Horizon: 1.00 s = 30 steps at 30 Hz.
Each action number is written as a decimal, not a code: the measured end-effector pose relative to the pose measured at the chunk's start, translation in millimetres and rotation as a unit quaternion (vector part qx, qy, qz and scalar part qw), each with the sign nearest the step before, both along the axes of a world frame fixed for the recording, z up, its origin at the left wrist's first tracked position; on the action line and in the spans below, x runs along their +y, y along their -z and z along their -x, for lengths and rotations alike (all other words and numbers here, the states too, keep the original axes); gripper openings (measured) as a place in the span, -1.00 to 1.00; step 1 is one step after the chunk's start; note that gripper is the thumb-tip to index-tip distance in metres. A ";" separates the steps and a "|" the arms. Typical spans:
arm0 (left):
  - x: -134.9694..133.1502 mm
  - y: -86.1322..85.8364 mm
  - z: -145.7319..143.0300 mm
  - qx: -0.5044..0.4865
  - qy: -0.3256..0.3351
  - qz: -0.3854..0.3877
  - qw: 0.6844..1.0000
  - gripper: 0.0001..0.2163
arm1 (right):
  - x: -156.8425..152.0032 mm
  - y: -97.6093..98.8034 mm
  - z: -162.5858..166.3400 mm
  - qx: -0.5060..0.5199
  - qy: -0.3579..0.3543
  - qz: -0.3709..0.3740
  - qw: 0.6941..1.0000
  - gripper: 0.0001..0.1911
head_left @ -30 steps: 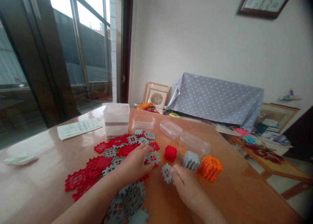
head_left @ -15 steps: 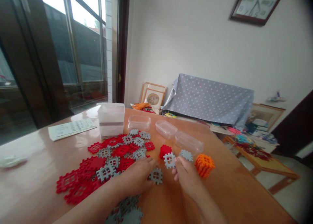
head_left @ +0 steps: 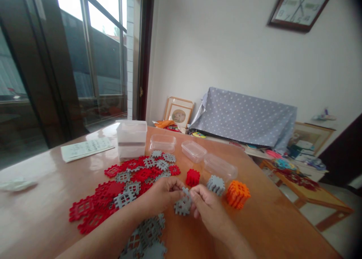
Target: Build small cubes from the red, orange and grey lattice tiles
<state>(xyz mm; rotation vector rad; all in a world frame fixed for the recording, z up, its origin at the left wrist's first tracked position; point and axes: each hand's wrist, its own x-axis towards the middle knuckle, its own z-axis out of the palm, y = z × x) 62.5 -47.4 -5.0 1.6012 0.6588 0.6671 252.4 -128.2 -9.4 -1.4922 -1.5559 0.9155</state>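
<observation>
Over the middle of the table, a grey square interlocking tile (head_left: 186, 192) is pinched between my two hands, partly covered by fingers. My left hand (head_left: 165, 192) has its thumb and fingers closed at the tile's left edge. At its right edge, the fingertips of my right hand (head_left: 207, 203) are closed. Just below the hands, another grey window tile (head_left: 181, 209) lies on the table. Beyond them stand a red tile stack (head_left: 193, 177), a grey tile stack (head_left: 216, 185) and an orange tile stack (head_left: 238, 194).
Loose red tiles (head_left: 97, 198) and grey tiles (head_left: 124, 198) spread across the left of the wooden table (head_left: 268, 221). Behind are stacked translucent boxes (head_left: 131, 138) and clear plastic trays (head_left: 194, 151). A written paper sheet (head_left: 86, 149) lies at the left.
My right hand has moved left with the grey tile, away from the stacks. My left hand has risen from the table to meet it and now pinches the tile too.
</observation>
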 end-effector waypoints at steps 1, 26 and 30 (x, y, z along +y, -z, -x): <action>1.2 1.2 -0.3 -0.013 -0.030 0.029 0.999 -0.85 | 1.9 1.8 0.5 0.019 0.019 -0.008 1.000 -0.56; 17.0 -9.5 25.6 -0.036 -0.122 0.068 0.990 -0.66 | 1.2 11.7 -0.1 -0.246 0.019 -0.101 0.964 -0.49; 29.0 -10.1 36.9 -0.030 -0.168 0.040 0.985 -0.66 | -1.8 12.9 0.2 -0.274 -0.034 -0.066 0.959 -0.48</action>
